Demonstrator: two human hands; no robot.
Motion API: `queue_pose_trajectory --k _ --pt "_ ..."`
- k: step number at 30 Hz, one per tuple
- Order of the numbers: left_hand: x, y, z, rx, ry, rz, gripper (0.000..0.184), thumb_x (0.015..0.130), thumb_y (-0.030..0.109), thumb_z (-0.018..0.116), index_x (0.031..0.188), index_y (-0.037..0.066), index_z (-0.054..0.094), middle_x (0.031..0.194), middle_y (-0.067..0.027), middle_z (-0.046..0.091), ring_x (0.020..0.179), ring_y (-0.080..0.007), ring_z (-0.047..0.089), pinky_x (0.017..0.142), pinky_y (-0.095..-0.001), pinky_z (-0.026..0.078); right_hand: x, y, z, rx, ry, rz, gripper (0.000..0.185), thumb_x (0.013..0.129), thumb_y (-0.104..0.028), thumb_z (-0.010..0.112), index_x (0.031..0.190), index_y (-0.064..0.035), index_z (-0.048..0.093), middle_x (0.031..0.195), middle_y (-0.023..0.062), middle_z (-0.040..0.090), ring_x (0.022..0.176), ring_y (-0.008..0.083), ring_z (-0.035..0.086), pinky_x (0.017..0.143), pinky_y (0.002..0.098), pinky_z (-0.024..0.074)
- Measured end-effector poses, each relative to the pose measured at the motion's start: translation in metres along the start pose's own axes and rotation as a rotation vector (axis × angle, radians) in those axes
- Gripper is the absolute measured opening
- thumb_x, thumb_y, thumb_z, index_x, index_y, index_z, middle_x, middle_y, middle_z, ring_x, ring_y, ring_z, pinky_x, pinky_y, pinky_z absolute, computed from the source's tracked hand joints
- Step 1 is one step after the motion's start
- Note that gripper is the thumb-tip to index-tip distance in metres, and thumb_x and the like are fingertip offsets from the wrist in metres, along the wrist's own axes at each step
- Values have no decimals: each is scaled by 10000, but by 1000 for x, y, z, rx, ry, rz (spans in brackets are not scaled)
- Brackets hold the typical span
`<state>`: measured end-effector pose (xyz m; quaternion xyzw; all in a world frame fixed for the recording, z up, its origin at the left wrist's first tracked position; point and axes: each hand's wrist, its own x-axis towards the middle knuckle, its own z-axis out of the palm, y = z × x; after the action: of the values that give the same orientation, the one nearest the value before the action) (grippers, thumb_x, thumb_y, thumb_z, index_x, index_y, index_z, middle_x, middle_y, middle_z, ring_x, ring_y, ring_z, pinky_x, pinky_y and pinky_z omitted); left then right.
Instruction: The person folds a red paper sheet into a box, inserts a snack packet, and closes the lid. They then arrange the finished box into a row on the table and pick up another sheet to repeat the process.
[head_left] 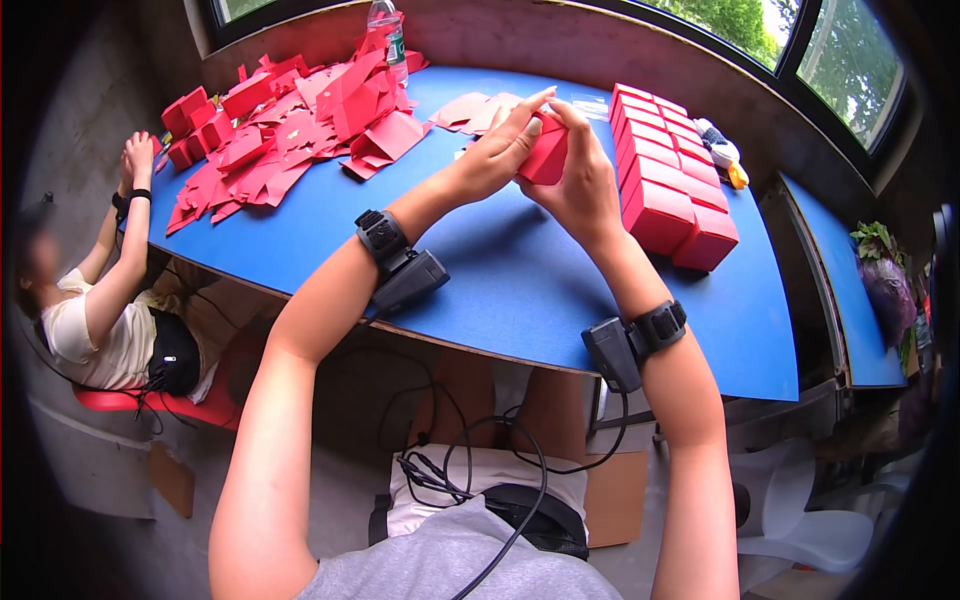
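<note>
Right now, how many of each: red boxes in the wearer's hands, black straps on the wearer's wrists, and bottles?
Red box between left hand and right hand: 1
Wearer's black wrist straps: 2
Bottle: 1
Total: 4

Daylight through the windows (848,80) falls across a blue tabletop (480,300), leaving soft shadows there and a dim floor (342,500) below; wide-angle distortion bows the tabletop's front edge, black vignetting swallows the corners, and a seated person's head (38,258) is blurred at left
</note>
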<state>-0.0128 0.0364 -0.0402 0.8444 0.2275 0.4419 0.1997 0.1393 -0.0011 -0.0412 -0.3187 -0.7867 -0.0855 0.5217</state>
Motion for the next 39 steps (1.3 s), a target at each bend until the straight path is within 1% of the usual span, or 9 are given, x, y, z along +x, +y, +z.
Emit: queue_pose_trajectory --k 3,8,12,14,18,20,24,26,39 --pt "-1 7 -1 -168 0 -61 556 995 364 311 1445 58 199 1428 -168 295 1332 -275 258 1089 -350 202 -1 0 0 -14 -16 14 816 606 -105 787 1278 -97 324 1104 196 536 1019 384 541 841 447 469" --pt "-2 -5 -7 -620 12 -315 635 934 290 382 1458 28 138 1464 -203 228 1353 -266 249 1096 -331 197 0 1 1 22 12 5 840 616 -142 802 1299 -87 316 1105 201 537 1011 380 550 830 445 480" --pt "-2 -5 -8 -576 7 -333 648 935 314 388 1457 24 136 1455 -224 226 1350 -269 255 1094 -332 206 -1 1 1 67 24 40 838 617 -155 807 1298 -81 325 1107 207 537 1000 382 557 827 439 487" --pt "-2 -5 -9 -587 -10 -350 672 942 306 419 1464 41 88 1469 -158 224 1329 -228 296 1081 -339 258 -1 0 0 46 25 41 830 616 -161 808 1293 -76 336 1111 211 537 995 381 563 825 433 491" --pt "-2 -7 -9 -583 -19 -336 680 940 309 428 1463 41 85 1472 -162 214 1331 -231 297 1081 -340 258 -2 0 0 57 17 55 822 618 -166 807 1289 -71 343 1113 212 538 995 382 562 826 433 490" --pt "-2 -5 -7 -557 4 -320 660 929 330 400 1450 15 145 1437 -225 255 1334 -270 281 1084 -337 230 -2 0 0 63 19 55 826 618 -169 806 1293 -75 340 1114 212 538 997 383 561 827 433 489" --pt "-2 -7 -6 -565 -6 -325 661 931 332 402 1451 17 140 1446 -224 245 1335 -268 281 1085 -339 232 -2 0 0 52 16 54 826 617 -168 806 1295 -81 341 1107 210 539 991 384 563 822 435 491" --pt "-3 -5 -6 -600 -11 -342 647 945 296 416 1456 34 116 1448 -168 255 1318 -223 310 1080 -325 252 -2 0 0 53 29 41 829 616 -164 805 1296 -84 339 1099 207 542 981 386 567 813 438 494" --pt "-2 2 -7 -527 -23 -361 602 952 299 390 1443 25 172 1402 -145 313 1299 -198 326 1064 -303 260 -2 0 0 33 20 36 846 613 -155 802 1311 -109 327 1069 207 548 957 382 574 789 443 501"
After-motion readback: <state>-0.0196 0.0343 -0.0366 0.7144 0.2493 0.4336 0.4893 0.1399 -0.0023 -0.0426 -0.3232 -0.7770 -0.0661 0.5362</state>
